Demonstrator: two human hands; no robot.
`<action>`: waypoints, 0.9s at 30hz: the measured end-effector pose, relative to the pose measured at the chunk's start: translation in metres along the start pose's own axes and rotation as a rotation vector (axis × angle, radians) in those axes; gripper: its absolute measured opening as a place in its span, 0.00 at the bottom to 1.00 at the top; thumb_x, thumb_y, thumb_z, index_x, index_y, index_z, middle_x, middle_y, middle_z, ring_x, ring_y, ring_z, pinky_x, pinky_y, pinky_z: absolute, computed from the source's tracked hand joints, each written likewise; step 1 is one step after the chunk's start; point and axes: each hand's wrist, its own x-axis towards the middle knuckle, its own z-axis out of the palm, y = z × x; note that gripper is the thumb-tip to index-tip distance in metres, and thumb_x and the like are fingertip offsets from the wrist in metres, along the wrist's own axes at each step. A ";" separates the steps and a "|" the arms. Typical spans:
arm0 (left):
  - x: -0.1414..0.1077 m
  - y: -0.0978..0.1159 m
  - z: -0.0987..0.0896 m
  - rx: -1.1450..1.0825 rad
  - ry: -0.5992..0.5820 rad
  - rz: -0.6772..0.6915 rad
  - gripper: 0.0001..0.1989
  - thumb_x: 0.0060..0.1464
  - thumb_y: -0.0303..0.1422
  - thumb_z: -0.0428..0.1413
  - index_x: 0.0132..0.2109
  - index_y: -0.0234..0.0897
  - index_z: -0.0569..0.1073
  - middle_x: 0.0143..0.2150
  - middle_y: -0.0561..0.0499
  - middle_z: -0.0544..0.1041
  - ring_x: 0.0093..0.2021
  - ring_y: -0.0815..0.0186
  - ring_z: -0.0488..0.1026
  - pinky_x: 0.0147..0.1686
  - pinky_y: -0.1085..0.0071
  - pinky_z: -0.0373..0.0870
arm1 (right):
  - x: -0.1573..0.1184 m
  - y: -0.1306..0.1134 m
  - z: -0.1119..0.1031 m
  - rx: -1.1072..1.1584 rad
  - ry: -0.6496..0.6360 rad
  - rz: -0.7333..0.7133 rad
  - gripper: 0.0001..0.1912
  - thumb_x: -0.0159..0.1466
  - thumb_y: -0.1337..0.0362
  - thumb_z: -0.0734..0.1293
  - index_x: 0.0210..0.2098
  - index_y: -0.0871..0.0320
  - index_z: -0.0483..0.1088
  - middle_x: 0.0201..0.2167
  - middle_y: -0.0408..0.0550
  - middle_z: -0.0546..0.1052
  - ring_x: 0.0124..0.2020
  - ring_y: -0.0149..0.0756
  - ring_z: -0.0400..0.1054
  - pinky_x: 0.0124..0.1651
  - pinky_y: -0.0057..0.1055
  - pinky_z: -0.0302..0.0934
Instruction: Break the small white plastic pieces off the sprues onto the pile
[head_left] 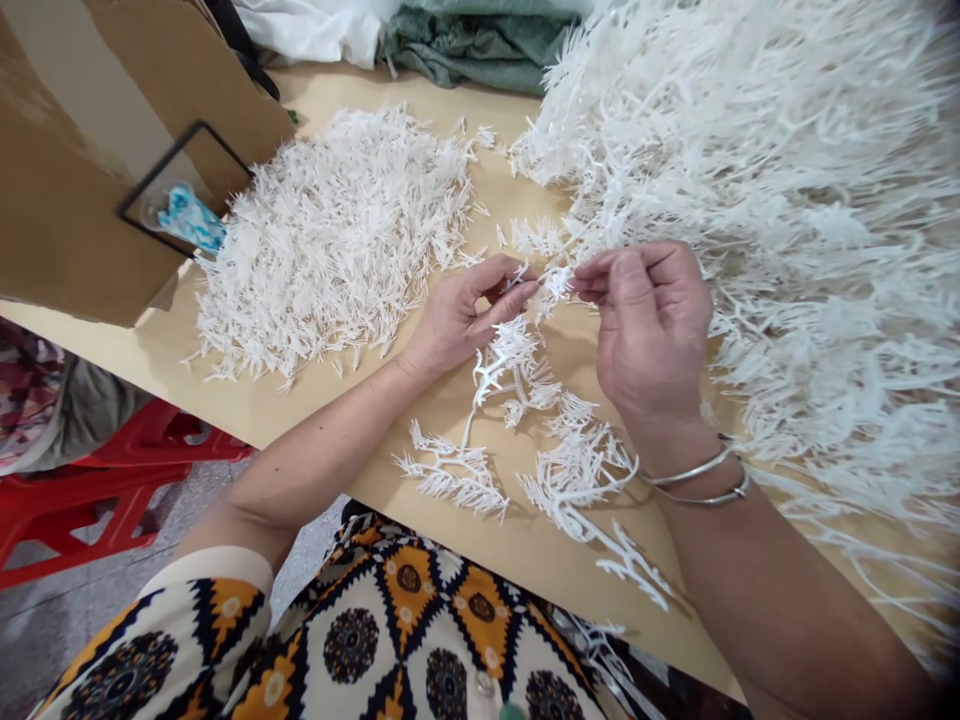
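My left hand [469,310] is closed in a pinch on a white plastic sprig [510,360], whose feathery branches hang below the fingers. Opposite it, my right hand [649,330] pinches a small tufted tip [556,283] of white plastic between thumb and forefinger. Only a short gap parts the two hands. Under them, more branched white sprigs [577,460] lie on the tan tabletop [420,490]. A broad pile of small white pieces [337,230] spreads left of my left hand. Beyond my right hand rises a large heap of long white sprigs [795,200].
At the left stands a cardboard box [90,150] with a black wire frame [187,190] and a clear cup holding something blue and white [191,215]. Green cloth [472,45] and white cloth [315,30] lie at the back. Red stools [97,490] stand beside the table.
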 end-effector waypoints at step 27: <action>-0.006 0.005 0.009 0.021 -0.113 0.005 0.18 0.72 0.47 0.55 0.43 0.36 0.75 0.32 0.54 0.75 0.30 0.73 0.68 0.32 0.75 0.66 | 0.006 0.002 -0.016 -0.427 -0.102 0.039 0.07 0.72 0.56 0.70 0.40 0.49 0.79 0.35 0.45 0.82 0.38 0.39 0.76 0.48 0.42 0.73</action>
